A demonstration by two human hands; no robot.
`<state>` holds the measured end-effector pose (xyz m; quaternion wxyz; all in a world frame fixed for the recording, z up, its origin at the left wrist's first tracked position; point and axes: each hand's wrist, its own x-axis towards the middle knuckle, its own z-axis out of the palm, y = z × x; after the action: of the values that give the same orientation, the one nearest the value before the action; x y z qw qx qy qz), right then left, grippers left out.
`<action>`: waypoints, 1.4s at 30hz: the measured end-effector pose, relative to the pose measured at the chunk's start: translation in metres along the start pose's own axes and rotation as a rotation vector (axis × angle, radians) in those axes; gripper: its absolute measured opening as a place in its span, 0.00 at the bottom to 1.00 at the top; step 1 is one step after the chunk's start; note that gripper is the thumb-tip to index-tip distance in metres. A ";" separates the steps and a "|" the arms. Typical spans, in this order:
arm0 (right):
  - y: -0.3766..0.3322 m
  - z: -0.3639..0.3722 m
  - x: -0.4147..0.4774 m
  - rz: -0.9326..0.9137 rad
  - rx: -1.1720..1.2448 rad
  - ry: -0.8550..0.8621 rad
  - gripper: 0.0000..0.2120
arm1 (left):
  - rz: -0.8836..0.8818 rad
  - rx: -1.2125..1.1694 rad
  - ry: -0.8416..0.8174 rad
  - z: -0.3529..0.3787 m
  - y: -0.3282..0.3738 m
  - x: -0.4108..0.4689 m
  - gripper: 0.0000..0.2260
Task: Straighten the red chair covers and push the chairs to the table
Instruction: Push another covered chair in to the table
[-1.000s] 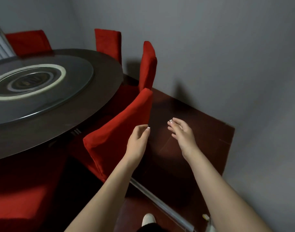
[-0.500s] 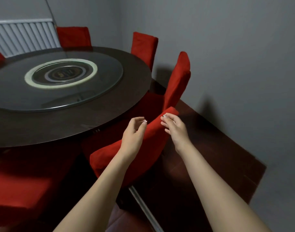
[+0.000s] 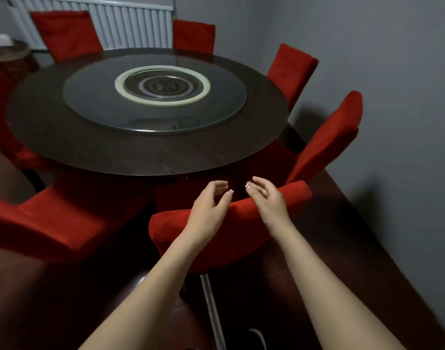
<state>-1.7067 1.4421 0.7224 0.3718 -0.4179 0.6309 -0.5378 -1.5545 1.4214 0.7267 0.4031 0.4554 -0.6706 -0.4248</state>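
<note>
- While both arms reach out over the nearest chair [image 3: 231, 223], neither hand actually has hold of anything: the left hand [image 3: 208, 210] has a loose, spread grip with curled fingers, and the right hand [image 3: 266, 198] is the same, fingers relaxed and apart
- both hands sit right above the top edge of that chair's backrest, fingertips nearly meeting over the gap between chair and table [image 3: 150, 147]; can't tell if the palms are actually touching the fabric or just above it
- the red cover [image 3: 294, 193] on this chair runs along the backrest top, which is angled so its right end sits closer to the table than its left end
- the chair's seat tucks in under the table rim, pretty dark down there so not much detail
- the table is big, round and dark, with a glass turntable [image 3: 155, 94] in the middle and a pale ring around its centre
- more red-covered chairs ring the table: one just to the right [image 3: 330, 137], turned at an angle, another further back on the right [image 3: 292, 69], two at the far side [image 3: 191, 36] [image 3: 67, 34], and a low one on the left [image 3: 49, 223]
- white radiator [image 3: 130, 26] on the back wall, grey wall on the right
- a white shoe tip [image 3: 258, 338] pokes in at the bottom edge on the dark floor
</note>
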 end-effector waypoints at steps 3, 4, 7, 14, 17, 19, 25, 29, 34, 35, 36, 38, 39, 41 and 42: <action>0.014 -0.006 0.013 -0.041 -0.133 -0.091 0.17 | 0.029 0.092 0.053 0.006 -0.005 0.002 0.13; 0.019 -0.009 0.019 -0.063 -0.178 -0.124 0.18 | 0.029 0.121 0.080 0.009 -0.008 0.004 0.13; 0.026 -0.021 0.034 -0.124 -0.329 -0.247 0.20 | -0.035 0.164 0.190 0.017 -0.017 0.003 0.14; 0.037 -0.050 0.057 -0.270 -0.545 -0.404 0.23 | -0.083 0.352 0.331 0.025 -0.029 -0.003 0.14; 0.040 -0.065 0.071 -0.397 -0.818 -0.447 0.27 | -0.094 0.533 0.289 0.016 -0.034 -0.008 0.16; 0.044 -0.074 0.079 -0.462 -1.041 -0.429 0.29 | -0.124 0.681 0.200 0.010 -0.040 -0.011 0.18; 0.050 -0.074 0.075 -0.574 -1.284 -0.386 0.30 | -0.034 0.983 0.009 -0.006 -0.046 -0.012 0.33; 0.050 -0.072 0.066 -0.552 -1.285 -0.327 0.38 | 0.090 0.952 0.018 -0.012 -0.049 -0.018 0.32; 0.054 -0.067 0.043 -0.531 -1.234 -0.262 0.38 | 0.179 0.951 0.017 -0.023 -0.056 -0.020 0.28; 0.055 -0.067 0.037 -0.541 -1.208 -0.245 0.37 | 0.164 0.946 -0.004 -0.025 -0.057 -0.020 0.30; 0.058 -0.068 0.032 -0.563 -1.181 -0.221 0.35 | 0.145 0.944 -0.029 -0.027 -0.056 -0.020 0.32; 0.064 -0.069 0.022 -0.619 -1.126 -0.155 0.31 | 0.123 0.960 -0.048 -0.029 -0.056 -0.021 0.35; 0.067 -0.071 0.019 -0.641 -1.108 -0.128 0.30 | 0.094 0.977 -0.064 -0.029 -0.054 -0.020 0.36; 0.070 -0.071 0.016 -0.675 -1.085 -0.102 0.28 | 0.005 1.050 -0.130 -0.029 -0.051 -0.019 0.42; 0.071 -0.071 0.016 -0.690 -1.079 -0.091 0.28 | -0.015 1.096 -0.143 -0.028 -0.050 -0.018 0.44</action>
<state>-1.7872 1.4585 0.6617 -0.0590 -0.7476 0.6256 -0.2150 -1.5102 1.4216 0.6858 0.0573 0.5734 -0.8159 -0.0464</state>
